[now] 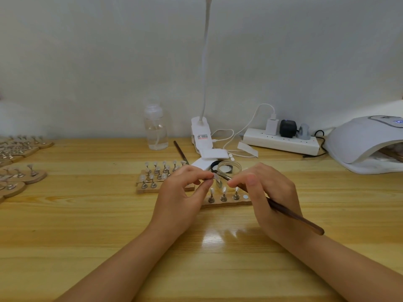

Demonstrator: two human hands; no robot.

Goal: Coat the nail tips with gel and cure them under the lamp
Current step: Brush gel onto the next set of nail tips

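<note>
Now left hand (183, 188) pinching nail tip (216, 176), right hand (268, 192) holding brush (292, 216)

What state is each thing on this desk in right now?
Left hand: pinches a nail tip.
Right hand: grips a brush, bristles at the tip.
Gel jar: open.
Curing lamp: display lit.
Spray bottle: upright, partly full.
Power strip: plugs inserted.
</note>
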